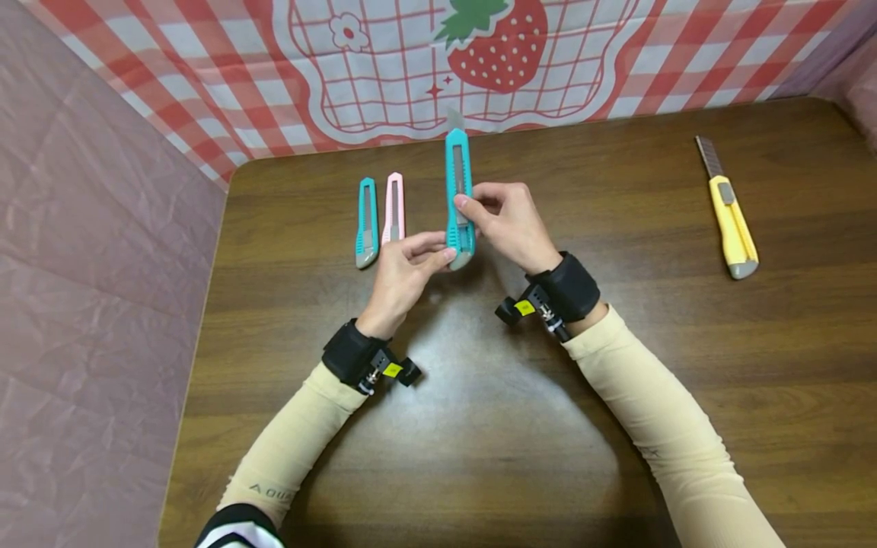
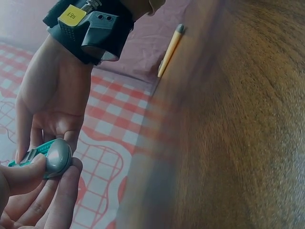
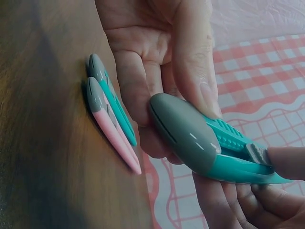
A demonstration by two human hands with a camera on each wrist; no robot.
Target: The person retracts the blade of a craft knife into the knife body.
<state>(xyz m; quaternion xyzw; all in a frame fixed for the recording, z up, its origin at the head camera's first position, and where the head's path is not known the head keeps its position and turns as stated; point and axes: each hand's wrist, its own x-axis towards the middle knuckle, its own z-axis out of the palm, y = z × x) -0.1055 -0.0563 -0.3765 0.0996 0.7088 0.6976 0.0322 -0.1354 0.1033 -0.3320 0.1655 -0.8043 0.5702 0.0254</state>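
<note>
Holding the raised cutter (image 1: 459, 179) above the table, you pinch its grey end with your left hand (image 1: 404, 278) and grasp its teal body with your right hand (image 1: 510, 224), that thumb at the slider (image 3: 258, 153). Its blade (image 1: 455, 119) already stands out past the tip, so baring it looks done; whether any slider work is left, the views cannot tell. Left of the raised cutter, a second teal cutter (image 1: 367, 223) and a pink cutter (image 1: 393, 205) show no blade; well to its right lies a yellow cutter (image 1: 733, 221), blade out. Beneath it spreads the wood-grain table (image 1: 479, 426), beyond it a checked strawberry cloth (image 1: 496, 46), far left of it a mauve sheet (image 1: 89, 266).
</note>
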